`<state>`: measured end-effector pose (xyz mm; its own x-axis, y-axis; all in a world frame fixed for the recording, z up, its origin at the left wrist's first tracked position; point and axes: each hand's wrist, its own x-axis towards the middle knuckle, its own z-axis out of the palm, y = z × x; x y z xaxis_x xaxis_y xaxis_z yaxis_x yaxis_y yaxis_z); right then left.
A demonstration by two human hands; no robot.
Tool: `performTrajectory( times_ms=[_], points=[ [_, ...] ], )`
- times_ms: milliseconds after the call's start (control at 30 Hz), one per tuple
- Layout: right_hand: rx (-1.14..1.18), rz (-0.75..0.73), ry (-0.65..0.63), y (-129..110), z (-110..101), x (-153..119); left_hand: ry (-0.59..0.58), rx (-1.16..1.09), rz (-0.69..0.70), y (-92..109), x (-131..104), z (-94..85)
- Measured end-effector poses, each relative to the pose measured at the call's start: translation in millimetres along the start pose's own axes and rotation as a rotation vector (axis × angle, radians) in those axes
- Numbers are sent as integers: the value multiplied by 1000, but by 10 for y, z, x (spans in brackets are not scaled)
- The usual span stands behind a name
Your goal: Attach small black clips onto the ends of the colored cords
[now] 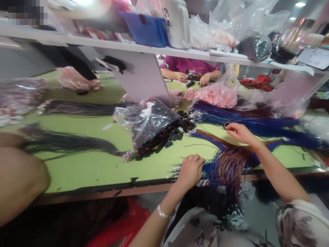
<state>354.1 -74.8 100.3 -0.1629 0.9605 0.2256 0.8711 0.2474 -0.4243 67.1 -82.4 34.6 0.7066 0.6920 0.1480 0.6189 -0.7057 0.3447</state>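
My left hand [190, 169], with a silver bracelet on its wrist, is closed round one end of a bundle of blue wires [213, 168] at the table's front edge. Thin silver tips stick out left of the fingers. Brown wires [238, 157] lie among the blue ones, and many droop over the edge toward my lap. Above the bundle, my right hand [241, 133] is closed, with a small dark ring [226, 125] at its fingertips. What the ring is, I cannot make out. Behind it lies a thick row of dark blue wires [246, 120].
A plastic bag [154, 120] spills small black connectors [164, 140] left of my hands. Dark wire bundles [74, 139] lie further left, near another person's arm [23, 175]. A loaded shelf [200, 53] spans the table. Opposite sits a person in a purple shirt [190, 67].
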Motion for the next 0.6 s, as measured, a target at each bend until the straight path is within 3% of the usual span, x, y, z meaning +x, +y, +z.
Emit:
performTrajectory(
  times_ms=[133, 200, 300, 433, 600],
  points=[
    [-140, 157, -112, 456, -492, -617, -21, -128, 47, -1, 126, 57],
    [-218, 193, -177, 636, -545, -896, -15, -192, 47, -12, 194, 82],
    [-238, 209, -200, 787, -463, -1164, -48, -266, 35, -15, 301, 119],
    [-213, 214, -200, 893, -366, -1229, -124, -281, 30, 17, 401, 156],
    [-173, 167, -317, 1014, -420, -1154, -125, -248, -8, 59, 399, 177]
  ],
)
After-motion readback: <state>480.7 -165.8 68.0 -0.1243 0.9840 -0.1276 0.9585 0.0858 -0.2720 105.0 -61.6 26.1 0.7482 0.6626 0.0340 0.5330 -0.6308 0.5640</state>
